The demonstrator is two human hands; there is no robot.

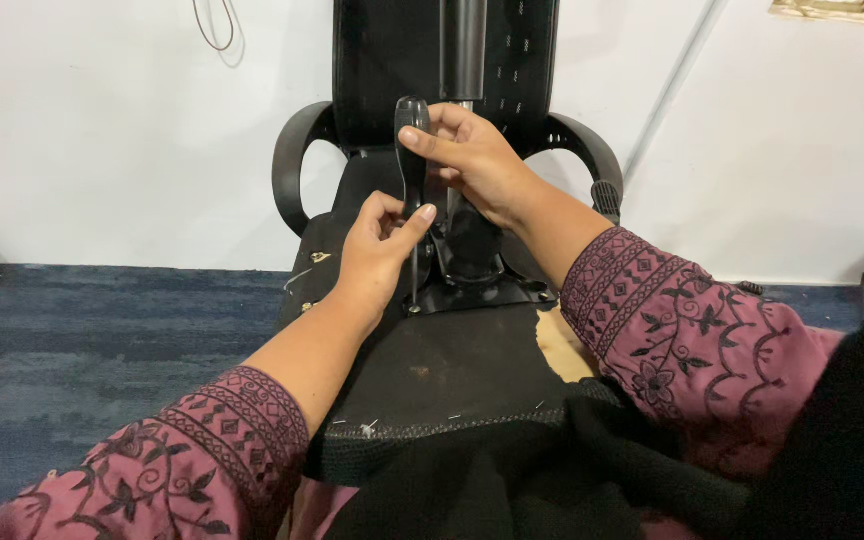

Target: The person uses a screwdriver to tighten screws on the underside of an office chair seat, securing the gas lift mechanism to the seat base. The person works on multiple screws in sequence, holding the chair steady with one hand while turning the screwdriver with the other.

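Right hand [467,150] is wrapped around the black screwdriver [412,165] handle up top, left hand [377,245] pinching lower down by the shaft. Tip sits on the metal base plate [482,285] of the overturned office chair [432,360], just left of its gas cylinder [463,45].

One upturned black office chair [432,370] lies under the fingers, its seat underside facing up. It has two curved black plastic armrests, one [292,160] left of the fingers and one [592,160] right of them. One black-handled screwdriver [412,170] stands upright between the fingers. One black gas-lift cylinder [463,45] rises just above them. Two hands show, left hand [377,250] and right hand [472,155], with two maroon embroidered sleeves.
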